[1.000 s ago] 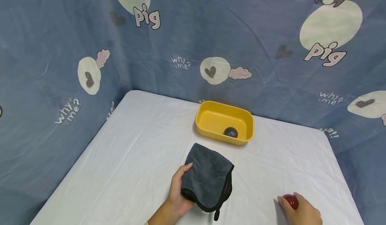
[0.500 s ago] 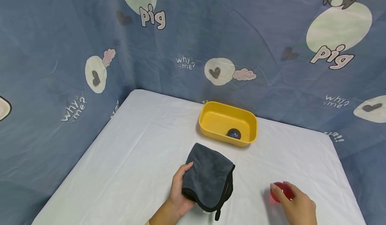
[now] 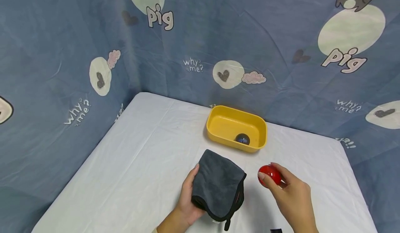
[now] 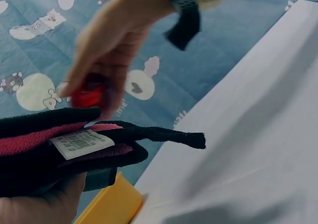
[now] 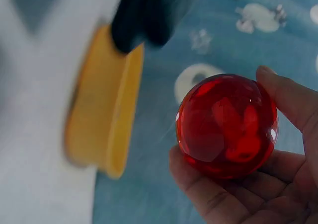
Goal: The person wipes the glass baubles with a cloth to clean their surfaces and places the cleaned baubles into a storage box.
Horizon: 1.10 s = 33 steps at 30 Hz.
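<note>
In the head view my left hand grips a folded dark grey cloth with black edging, thumb on top. The left wrist view shows pink inner layers, a white tag and a black loop on it. To the right, my right hand pinches a clear red ball between thumb and fingers, raised off the table beside the cloth. The right wrist view shows the red ball see-through and glossy. Ball and cloth are apart in the head view.
A yellow rectangular tub stands at the back of the white-covered table. Inside it lies a dark, shiny ball. Behind the table hangs a blue patterned curtain.
My right hand has lifted the red ball from the table's right side and carried it left and farther back, closer to the cloth. The left hand with the cloth has barely moved.
</note>
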{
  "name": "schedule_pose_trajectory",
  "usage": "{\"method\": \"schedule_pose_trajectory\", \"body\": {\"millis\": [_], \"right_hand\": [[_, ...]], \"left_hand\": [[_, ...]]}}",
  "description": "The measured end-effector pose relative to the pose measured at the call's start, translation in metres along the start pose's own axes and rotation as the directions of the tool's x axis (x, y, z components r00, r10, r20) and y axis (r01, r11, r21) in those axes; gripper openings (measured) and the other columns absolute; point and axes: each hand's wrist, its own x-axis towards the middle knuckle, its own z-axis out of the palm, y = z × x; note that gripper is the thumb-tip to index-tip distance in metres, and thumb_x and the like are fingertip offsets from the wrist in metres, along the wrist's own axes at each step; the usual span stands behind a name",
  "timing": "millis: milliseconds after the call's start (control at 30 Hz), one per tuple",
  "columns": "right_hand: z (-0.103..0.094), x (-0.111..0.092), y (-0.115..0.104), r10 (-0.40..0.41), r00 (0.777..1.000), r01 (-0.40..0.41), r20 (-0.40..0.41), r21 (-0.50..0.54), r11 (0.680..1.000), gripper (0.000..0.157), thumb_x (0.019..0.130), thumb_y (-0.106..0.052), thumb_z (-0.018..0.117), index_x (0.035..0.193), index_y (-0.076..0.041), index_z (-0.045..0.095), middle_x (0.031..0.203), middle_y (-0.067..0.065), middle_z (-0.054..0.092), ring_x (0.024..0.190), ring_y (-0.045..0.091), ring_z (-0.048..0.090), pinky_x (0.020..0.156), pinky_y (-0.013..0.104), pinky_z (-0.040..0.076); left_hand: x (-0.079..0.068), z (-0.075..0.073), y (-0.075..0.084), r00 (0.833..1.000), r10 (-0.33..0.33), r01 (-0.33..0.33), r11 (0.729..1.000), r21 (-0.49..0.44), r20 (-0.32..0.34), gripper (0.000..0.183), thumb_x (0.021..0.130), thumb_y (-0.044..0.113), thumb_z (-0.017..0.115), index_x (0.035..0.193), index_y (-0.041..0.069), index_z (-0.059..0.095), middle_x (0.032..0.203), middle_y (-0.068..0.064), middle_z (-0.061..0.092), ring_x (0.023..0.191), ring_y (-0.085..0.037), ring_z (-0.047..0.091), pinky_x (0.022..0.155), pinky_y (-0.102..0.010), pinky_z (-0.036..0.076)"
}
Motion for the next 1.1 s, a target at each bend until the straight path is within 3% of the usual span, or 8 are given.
{"method": "schedule_pose_trajectory", "body": {"millis": [100, 200, 333, 433, 700, 767, 967, 1100], "right_hand": [[0.004, -0.002, -0.017, -0.112, 0.994, 0.112, -0.008, 0.032, 0.993, 0.063, 0.077, -0.061, 0.070, 0.122, -0.017, 0.067, 0.107, 0.006, 0.070, 0.090, 0.022, 0.065, 0.070, 0.035, 0.057], [0.012, -0.004, -0.031, -0.232, 0.973, 0.231, 0.007, 0.053, 0.971, 0.062, 0.076, -0.061, 0.070, 0.121, -0.018, 0.067, 0.105, -0.001, 0.070, 0.089, 0.015, 0.066, 0.069, 0.032, 0.057], [0.025, -0.007, -0.044, -0.399, 0.916, 0.395, 0.040, 0.088, 0.915, 0.056, 0.077, -0.055, 0.073, 0.119, -0.018, 0.066, 0.100, -0.011, 0.067, 0.080, 0.003, 0.061, 0.065, 0.024, 0.054], [0.035, -0.010, -0.048, -0.496, 0.867, 0.490, 0.056, 0.084, 0.867, 0.054, 0.079, -0.050, 0.075, 0.119, -0.015, 0.066, 0.104, -0.011, 0.067, 0.085, 0.001, 0.061, 0.070, 0.023, 0.053], [0.054, -0.017, -0.053, -0.629, 0.774, 0.631, 0.069, 0.000, 0.776, 0.055, 0.079, -0.045, 0.077, 0.120, -0.009, 0.063, 0.115, -0.001, 0.066, 0.105, 0.012, 0.063, 0.083, 0.029, 0.053], [0.057, -0.020, -0.053, -0.641, 0.764, 0.644, 0.075, -0.028, 0.765, 0.056, 0.079, -0.044, 0.078, 0.120, -0.008, 0.063, 0.116, 0.001, 0.065, 0.107, 0.015, 0.063, 0.085, 0.031, 0.053], [0.063, -0.028, -0.051, -0.633, 0.767, 0.642, 0.105, -0.123, 0.757, 0.062, 0.079, -0.045, 0.077, 0.125, -0.006, 0.061, 0.121, 0.007, 0.063, 0.111, 0.019, 0.061, 0.087, 0.035, 0.052], [0.064, -0.031, -0.048, -0.645, 0.754, 0.656, 0.121, -0.158, 0.738, 0.072, 0.080, -0.049, 0.075, 0.135, -0.008, 0.054, 0.131, 0.007, 0.058, 0.118, 0.019, 0.057, 0.088, 0.037, 0.052]], "left_hand": [[0.001, 0.000, -0.002, 1.000, -0.011, 0.011, 1.000, 0.003, 0.003, 0.064, 0.096, 0.058, 0.041, 0.145, 0.018, 0.035, 0.133, -0.002, 0.049, 0.118, -0.018, 0.049, 0.102, -0.036, 0.036], [0.002, 0.001, -0.004, 1.000, -0.026, 0.026, 1.000, 0.015, 0.016, 0.067, 0.096, 0.059, 0.040, 0.148, 0.018, 0.031, 0.137, -0.003, 0.047, 0.121, -0.019, 0.047, 0.103, -0.038, 0.035], [0.004, 0.002, -0.005, 0.998, -0.037, 0.036, 0.999, 0.027, 0.050, 0.071, 0.097, 0.060, 0.036, 0.151, 0.016, 0.026, 0.139, -0.005, 0.045, 0.123, -0.020, 0.047, 0.105, -0.040, 0.034], [0.005, 0.002, -0.005, 0.996, -0.049, 0.047, 0.999, 0.023, 0.073, 0.073, 0.096, 0.061, 0.035, 0.152, 0.014, 0.023, 0.137, -0.006, 0.046, 0.123, -0.020, 0.047, 0.106, -0.040, 0.034], [0.006, 0.002, -0.006, 0.993, -0.051, 0.048, 0.998, 0.029, 0.103, 0.074, 0.097, 0.062, 0.032, 0.152, 0.013, 0.022, 0.139, -0.007, 0.046, 0.123, -0.019, 0.048, 0.104, -0.038, 0.038], [0.006, 0.002, -0.007, 0.994, -0.052, 0.049, 0.998, 0.037, 0.097, 0.073, 0.097, 0.062, 0.032, 0.151, 0.013, 0.025, 0.136, -0.006, 0.047, 0.121, -0.018, 0.049, 0.102, -0.036, 0.039], [0.007, 0.004, -0.011, 0.996, -0.064, 0.059, 0.995, 0.078, 0.064, 0.072, 0.096, 0.062, 0.037, 0.148, 0.012, 0.030, 0.132, -0.003, 0.049, 0.118, -0.015, 0.050, 0.100, -0.032, 0.041], [0.008, 0.006, -0.012, 0.997, -0.065, 0.061, 0.993, 0.098, 0.032, 0.069, 0.097, 0.059, 0.037, 0.148, 0.013, 0.030, 0.135, -0.004, 0.048, 0.121, -0.016, 0.049, 0.101, -0.032, 0.039]]}}
